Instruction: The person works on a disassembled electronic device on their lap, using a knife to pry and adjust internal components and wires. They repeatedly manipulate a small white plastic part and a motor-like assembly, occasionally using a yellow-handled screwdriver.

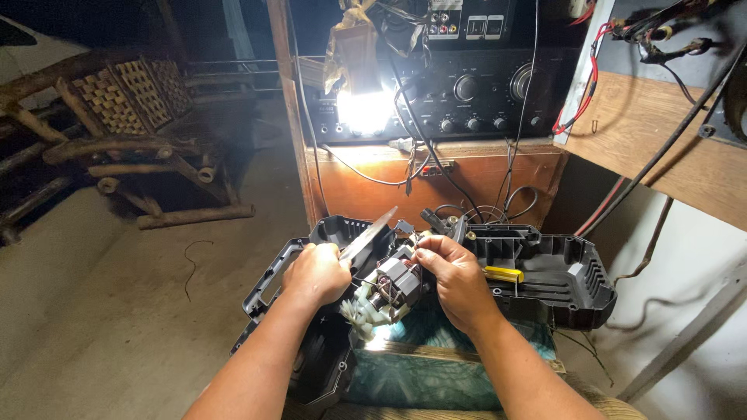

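The right hand [459, 281] is pinching a dark copper-wound electric motor [395, 286] with a white plastic fan, while the left hand [315, 274], fisted, is gripping a silvery metal blade [367, 233].

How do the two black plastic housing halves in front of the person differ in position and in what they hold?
The left housing half lies under the left hand, tilted toward the floor, and looks nearly bare; the right housing half lies flat beyond the right hand.

The right housing half holds a yellow part; none shows in the left one.

Both are black, ribbed and open upward.
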